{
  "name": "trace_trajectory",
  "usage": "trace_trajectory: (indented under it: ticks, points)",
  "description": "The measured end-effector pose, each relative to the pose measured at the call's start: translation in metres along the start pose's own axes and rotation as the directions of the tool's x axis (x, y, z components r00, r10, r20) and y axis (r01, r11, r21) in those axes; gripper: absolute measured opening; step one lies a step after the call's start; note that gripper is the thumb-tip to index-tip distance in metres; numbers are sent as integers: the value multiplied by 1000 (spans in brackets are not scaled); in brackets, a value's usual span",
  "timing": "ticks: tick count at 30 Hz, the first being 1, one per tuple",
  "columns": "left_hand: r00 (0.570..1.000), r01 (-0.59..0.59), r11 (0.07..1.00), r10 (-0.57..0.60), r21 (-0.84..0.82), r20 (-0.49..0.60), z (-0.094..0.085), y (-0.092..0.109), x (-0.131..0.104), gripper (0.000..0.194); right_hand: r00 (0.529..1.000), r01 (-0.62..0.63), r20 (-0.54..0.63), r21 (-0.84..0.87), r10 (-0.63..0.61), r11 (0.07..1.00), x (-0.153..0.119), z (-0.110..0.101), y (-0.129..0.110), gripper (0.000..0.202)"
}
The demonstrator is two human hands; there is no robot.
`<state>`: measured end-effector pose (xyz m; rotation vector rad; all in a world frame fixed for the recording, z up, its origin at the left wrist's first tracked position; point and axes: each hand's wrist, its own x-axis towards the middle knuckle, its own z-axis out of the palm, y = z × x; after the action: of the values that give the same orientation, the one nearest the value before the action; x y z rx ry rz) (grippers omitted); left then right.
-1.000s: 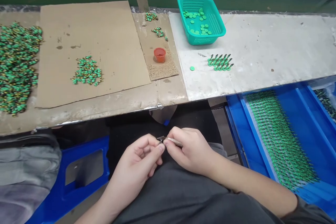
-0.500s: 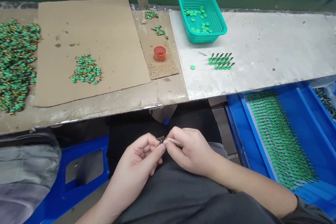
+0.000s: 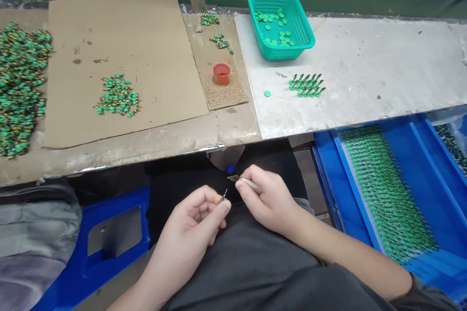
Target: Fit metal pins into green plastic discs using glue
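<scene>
Over my lap, my left hand (image 3: 199,221) pinches a small dark part with a thin pin (image 3: 224,197) sticking up from the fingertips; most of the part is hidden. To its right and slightly higher, my right hand (image 3: 268,199) grips a craft knife (image 3: 251,185) by its slim pale handle. The knife's blade (image 3: 233,178) points left, apart from the pin. On the white part of the bench stand several dark figures on green discs (image 3: 308,86), with a single green disc (image 3: 267,93) to their left.
A green basket (image 3: 308,39) holds loose green discs. Beside it are a red cup (image 3: 221,74) and small piles of green-gold pieces (image 3: 118,97) on cardboard (image 3: 146,48). A large heap (image 3: 22,87) lies far left. Blue trays (image 3: 412,165) with rows of pieces sit at right.
My right hand has moved up and right with the knife, drawing the blade away from the left fingertips. The thin pin now shows. My left hand has stayed almost still.
</scene>
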<state>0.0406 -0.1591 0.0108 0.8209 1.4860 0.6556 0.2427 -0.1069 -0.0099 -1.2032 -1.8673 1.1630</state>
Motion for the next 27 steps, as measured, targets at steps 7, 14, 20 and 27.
trace_trajectory:
  ticks: [7,14,20,27]
  points:
    - [1000,0,1000,0,-8,-2,-1,2,-2,49,998,14,65,-5,-14,1000,0,-1,-4,18]
    - [1000,-2,997,4,-80,22,-5,2,-4,52,983,180,50,-72,-177,981,1,-5,-8,11]
    - [1000,2,993,-1,-120,13,-6,4,-6,50,962,273,81,-186,-263,944,0,-8,-12,7]
    - [1000,4,992,-1,-123,29,-6,5,-6,50,964,256,103,-134,-243,957,0,-6,-11,10]
